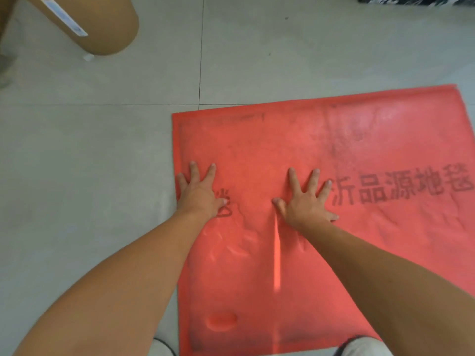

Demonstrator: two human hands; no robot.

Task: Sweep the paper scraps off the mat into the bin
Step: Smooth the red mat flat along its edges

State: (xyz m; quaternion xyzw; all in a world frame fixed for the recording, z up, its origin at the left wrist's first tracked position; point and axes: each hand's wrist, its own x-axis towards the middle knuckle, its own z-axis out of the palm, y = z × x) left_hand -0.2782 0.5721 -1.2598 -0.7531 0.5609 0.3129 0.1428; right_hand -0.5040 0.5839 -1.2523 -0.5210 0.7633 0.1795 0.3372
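A red mat with dark printed characters lies flat on the pale tiled floor. My left hand presses palm-down near the mat's left edge, fingers spread. My right hand rests flat on the mat's middle, fingers also spread, beside a raised crease that runs toward me. Neither hand holds anything. No paper scraps and no bin show in this view.
A large brown cardboard roll with a white label lies on the floor at the top left. A dark patterned object sits at the top right edge. My knees show at the bottom.
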